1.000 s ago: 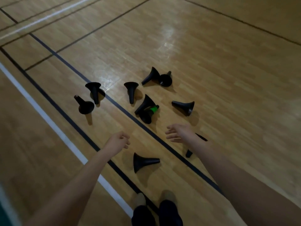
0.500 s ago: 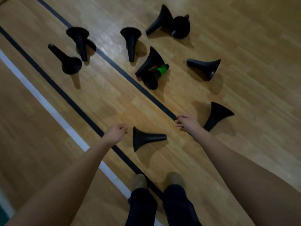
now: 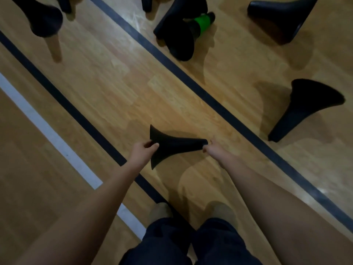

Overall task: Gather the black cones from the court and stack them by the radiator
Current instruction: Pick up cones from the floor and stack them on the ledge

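Observation:
A black cone [image 3: 172,145] lies on its side on the wooden floor just ahead of my feet, wide base to the left, narrow tip to the right. My left hand [image 3: 144,151] pinches the rim of its base. My right hand [image 3: 210,148] closes on the narrow tip. Another black cone [image 3: 305,106] lies tipped over at the right. Further cones lie at the top: one with a green band [image 3: 203,21] beside a second cone [image 3: 177,14], one at top right [image 3: 282,16], one at top left [image 3: 41,19].
Black court lines [image 3: 191,81] run diagonally across the floor, with a white line [image 3: 47,129] at the left. My feet [image 3: 191,213] and dark trousers stand at the bottom centre. The radiator is out of view.
I have bent lower and the view has closed in on the nearest cone. Both hands moved inward onto it, the left to its base and the right to its tip.

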Demonstrator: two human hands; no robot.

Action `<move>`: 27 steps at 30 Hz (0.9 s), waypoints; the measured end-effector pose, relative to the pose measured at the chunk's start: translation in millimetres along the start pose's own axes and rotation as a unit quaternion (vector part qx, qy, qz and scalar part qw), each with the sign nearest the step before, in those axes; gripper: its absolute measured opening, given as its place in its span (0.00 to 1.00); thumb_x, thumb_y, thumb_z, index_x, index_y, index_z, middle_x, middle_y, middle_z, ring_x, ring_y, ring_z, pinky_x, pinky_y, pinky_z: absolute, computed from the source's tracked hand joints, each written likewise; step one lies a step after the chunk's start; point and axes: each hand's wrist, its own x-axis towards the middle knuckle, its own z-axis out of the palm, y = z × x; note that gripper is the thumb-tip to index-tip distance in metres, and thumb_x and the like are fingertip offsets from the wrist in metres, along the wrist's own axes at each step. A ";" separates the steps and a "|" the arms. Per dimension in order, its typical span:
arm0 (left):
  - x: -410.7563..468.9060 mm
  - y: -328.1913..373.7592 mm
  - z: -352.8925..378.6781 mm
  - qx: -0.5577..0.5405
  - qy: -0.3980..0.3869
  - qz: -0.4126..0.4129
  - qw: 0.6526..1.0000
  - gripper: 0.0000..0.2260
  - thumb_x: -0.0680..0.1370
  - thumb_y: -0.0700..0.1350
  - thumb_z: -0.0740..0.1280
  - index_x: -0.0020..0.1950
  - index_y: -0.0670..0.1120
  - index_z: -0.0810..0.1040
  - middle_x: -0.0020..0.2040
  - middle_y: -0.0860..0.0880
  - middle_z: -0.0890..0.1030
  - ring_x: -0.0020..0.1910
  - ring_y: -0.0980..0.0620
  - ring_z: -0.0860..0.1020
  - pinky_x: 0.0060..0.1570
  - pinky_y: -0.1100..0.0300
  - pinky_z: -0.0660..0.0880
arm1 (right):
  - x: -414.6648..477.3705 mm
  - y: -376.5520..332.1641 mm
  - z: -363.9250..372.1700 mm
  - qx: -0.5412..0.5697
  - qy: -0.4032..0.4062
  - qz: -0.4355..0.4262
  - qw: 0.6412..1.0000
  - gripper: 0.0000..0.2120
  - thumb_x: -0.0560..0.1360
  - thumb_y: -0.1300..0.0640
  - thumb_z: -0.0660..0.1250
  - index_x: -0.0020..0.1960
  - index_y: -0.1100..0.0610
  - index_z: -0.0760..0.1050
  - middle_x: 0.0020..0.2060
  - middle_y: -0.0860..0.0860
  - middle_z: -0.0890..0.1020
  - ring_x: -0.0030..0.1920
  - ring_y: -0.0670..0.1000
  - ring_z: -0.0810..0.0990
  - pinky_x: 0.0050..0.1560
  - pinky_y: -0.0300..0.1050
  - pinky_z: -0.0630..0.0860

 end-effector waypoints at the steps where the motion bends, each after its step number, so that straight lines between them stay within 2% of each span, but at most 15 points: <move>1: 4.3 -1.2 4.3 0.003 0.013 0.007 1.000 0.19 0.79 0.49 0.65 0.68 0.43 0.73 0.60 0.45 0.79 0.58 0.49 0.77 0.59 0.55 0.75 | 6.8 2.3 3.1 0.005 -0.004 0.003 1.000 0.23 0.79 0.66 0.57 0.73 0.68 0.59 0.72 0.62 0.63 0.71 0.62 0.63 0.69 0.53 0.63; 4: 15.5 -1.8 9.3 -0.001 0.039 0.015 0.999 0.17 0.78 0.46 0.65 0.66 0.43 0.74 0.59 0.45 0.80 0.59 0.49 0.78 0.60 0.49 0.76 | 27.6 10.5 9.4 0.018 -0.004 0.007 1.000 0.21 0.79 0.66 0.56 0.72 0.65 0.63 0.70 0.62 0.66 0.67 0.60 0.67 0.68 0.54 0.64; 7: 17.8 2.6 6.6 -0.023 0.055 0.007 0.998 0.18 0.79 0.44 0.64 0.68 0.42 0.72 0.62 0.45 0.78 0.62 0.47 0.76 0.61 0.46 0.75 | 34.0 15.1 9.6 0.057 -0.021 0.023 0.998 0.24 0.76 0.66 0.58 0.72 0.59 0.63 0.70 0.58 0.65 0.68 0.58 0.64 0.62 0.51 0.65; 10: 1.4 16.4 -0.8 -0.037 0.061 0.008 0.997 0.17 0.79 0.43 0.64 0.68 0.43 0.72 0.63 0.44 0.78 0.63 0.46 0.76 0.62 0.46 0.74 | 17.8 11.7 1.3 0.090 -0.013 0.038 0.995 0.24 0.75 0.66 0.60 0.71 0.60 0.65 0.70 0.58 0.66 0.70 0.59 0.64 0.63 0.50 0.65; 12: -21.5 29.6 -7.4 -0.040 0.068 0.008 0.997 0.17 0.80 0.44 0.63 0.68 0.43 0.73 0.60 0.45 0.79 0.61 0.47 0.77 0.61 0.47 0.75 | -7.7 5.1 -8.2 0.117 -0.007 0.038 0.992 0.23 0.74 0.64 0.61 0.69 0.61 0.68 0.70 0.57 0.66 0.69 0.58 0.66 0.61 0.49 0.66; 14: -54.0 48.8 -15.8 -0.039 0.080 0.011 0.996 0.16 0.80 0.44 0.63 0.67 0.44 0.74 0.57 0.45 0.80 0.58 0.48 0.78 0.59 0.48 0.76 | -41.1 -3.8 -21.8 0.138 0.004 0.035 0.990 0.23 0.73 0.61 0.62 0.68 0.61 0.69 0.71 0.57 0.67 0.66 0.56 0.68 0.57 0.49 0.67; 18: -134.5 93.4 -41.1 -0.041 0.083 0.031 0.995 0.16 0.80 0.44 0.63 0.68 0.43 0.73 0.56 0.45 0.80 0.58 0.46 0.78 0.60 0.47 0.75 | -132.1 -29.4 -57.0 0.157 0.029 0.030 0.987 0.22 0.73 0.61 0.62 0.67 0.61 0.70 0.66 0.55 0.70 0.65 0.56 0.69 0.61 0.49 0.67; 21: -198.7 128.6 -63.8 -0.038 0.086 0.057 0.994 0.16 0.80 0.44 0.63 0.68 0.43 0.73 0.53 0.48 0.79 0.57 0.47 0.77 0.60 0.48 0.75 | -201.5 -47.2 -85.1 0.172 0.036 0.030 0.984 0.23 0.69 0.63 0.62 0.64 0.62 0.71 0.61 0.57 0.73 0.50 0.54 0.72 0.48 0.47 0.69; 22: -218.9 137.7 -70.9 -0.044 0.088 0.062 0.993 0.16 0.80 0.44 0.63 0.67 0.43 0.73 0.52 0.48 0.79 0.57 0.47 0.77 0.60 0.48 0.75 | -219.4 -50.6 -92.6 0.182 0.042 0.025 0.982 0.23 0.68 0.64 0.61 0.64 0.62 0.72 0.61 0.57 0.75 0.49 0.54 0.72 0.46 0.46 0.69; 23: -246.5 152.8 -80.3 -0.052 0.090 0.070 0.992 0.15 0.80 0.43 0.64 0.66 0.44 0.74 0.52 0.48 0.79 0.57 0.47 0.77 0.60 0.47 0.75 | -246.3 -60.1 -104.7 0.186 0.054 0.022 0.981 0.23 0.68 0.65 0.61 0.64 0.62 0.72 0.60 0.56 0.76 0.49 0.55 0.74 0.46 0.45 0.70; 25: -289.5 173.7 -95.7 -0.064 0.087 0.084 0.991 0.14 0.79 0.43 0.64 0.64 0.44 0.76 0.54 0.47 0.79 0.57 0.47 0.77 0.60 0.46 0.75 | -289.0 -75.9 -119.6 0.196 0.073 0.011 0.978 0.20 0.69 0.66 0.60 0.61 0.63 0.74 0.61 0.55 0.76 0.57 0.58 0.78 0.55 0.47 0.75; 27: -330.6 197.1 -114.2 -0.077 0.078 0.095 0.989 0.13 0.79 0.43 0.64 0.64 0.45 0.76 0.52 0.49 0.79 0.57 0.47 0.77 0.60 0.47 0.75 | -338.2 -96.0 -133.3 0.212 0.088 -0.004 0.973 0.14 0.70 0.67 0.60 0.54 0.64 0.76 0.60 0.58 0.77 0.57 0.58 0.77 0.56 0.49 0.76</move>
